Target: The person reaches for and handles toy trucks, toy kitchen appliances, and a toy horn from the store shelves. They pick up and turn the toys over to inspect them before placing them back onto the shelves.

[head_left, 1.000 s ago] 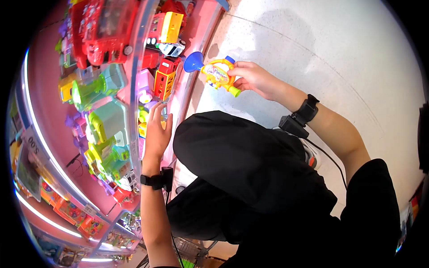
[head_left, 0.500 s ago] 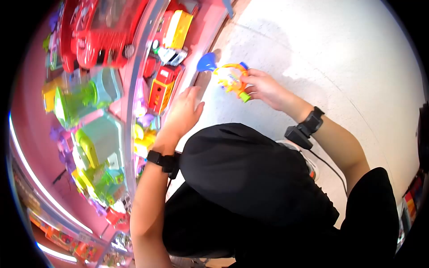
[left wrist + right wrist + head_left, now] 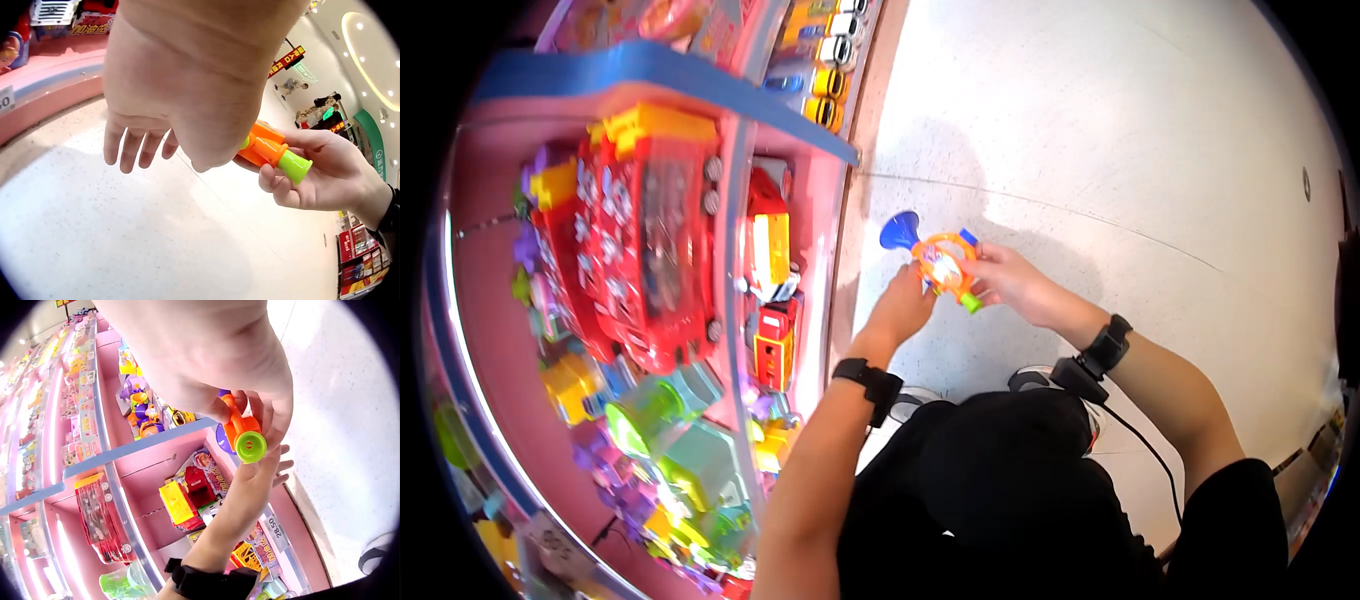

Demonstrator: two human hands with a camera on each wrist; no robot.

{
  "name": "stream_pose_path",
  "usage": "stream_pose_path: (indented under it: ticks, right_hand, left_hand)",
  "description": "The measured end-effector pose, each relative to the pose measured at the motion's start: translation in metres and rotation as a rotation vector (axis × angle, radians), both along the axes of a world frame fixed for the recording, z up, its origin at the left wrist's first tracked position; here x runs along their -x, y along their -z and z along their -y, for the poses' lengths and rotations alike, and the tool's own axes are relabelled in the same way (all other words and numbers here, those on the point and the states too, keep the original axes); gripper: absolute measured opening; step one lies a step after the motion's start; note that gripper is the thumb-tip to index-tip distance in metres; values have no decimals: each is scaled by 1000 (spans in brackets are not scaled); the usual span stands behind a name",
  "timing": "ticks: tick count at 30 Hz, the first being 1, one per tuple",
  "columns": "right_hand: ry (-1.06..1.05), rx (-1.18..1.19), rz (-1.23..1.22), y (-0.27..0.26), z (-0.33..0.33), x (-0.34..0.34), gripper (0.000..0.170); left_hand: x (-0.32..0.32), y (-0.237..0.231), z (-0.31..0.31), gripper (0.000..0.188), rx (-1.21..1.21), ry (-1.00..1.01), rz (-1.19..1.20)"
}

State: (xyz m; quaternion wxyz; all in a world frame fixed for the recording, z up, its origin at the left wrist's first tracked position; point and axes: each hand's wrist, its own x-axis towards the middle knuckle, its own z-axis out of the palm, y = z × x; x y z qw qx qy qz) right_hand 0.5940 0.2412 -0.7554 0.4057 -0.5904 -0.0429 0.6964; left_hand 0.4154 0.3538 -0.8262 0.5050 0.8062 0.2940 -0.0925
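Head view: round orange plastic toy trumpet (image 3: 943, 262), flared blue bell (image 3: 899, 231) far left, over pale speckled floor (image 3: 1120, 150), right of pink shelf (image 3: 818, 230). Pinched in right hand (image 3: 1018, 288), fingers curled. Left wrist view: left hand (image 3: 175, 112) close by, fingers straight, spread; contact unclear. Right wrist view: lime-green round mouthpiece (image 3: 251, 447) facing near. Best to pinch lightly, steady bell end.

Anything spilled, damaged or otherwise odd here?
Nothing stands out: the orange plastic toy trumpet with a blue bell, held in the right hand, shows no visible break, and no spill shows on the pale speckled floor.
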Motion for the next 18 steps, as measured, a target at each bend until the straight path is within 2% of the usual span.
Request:
stream_pose_path:
  ticks: [2,5,6,8,13,16,18]
  right_hand:
    - [46,20,1,-17,8,-3,29]
    - [131,91,-40,-46,9,-3,28]
    - [174,128,-57,-60,9,-5,28]
    - [177,115,-26,-89,3,-8,29]
    - [152,-24,61,-173,-3,-31,32]
    - [96,26,84,-194,-4,-69,33]
    - [155,72,59,-194,3,-102,34]
  left_hand:
    - [-9,-15,11,36,97,-46,85]
    - [-11,-43,44,39,252,-271,-127]
    - [-7,-55,58,40,206,-287,-146]
    - [-3,-86,81,42,317,-363,-260]
    - [13,-163,121,42,301,-144,-373]
    - [7,-199,118,41,314,-110,-418]
    - [-1,-208,110,40,275,-109,-477]
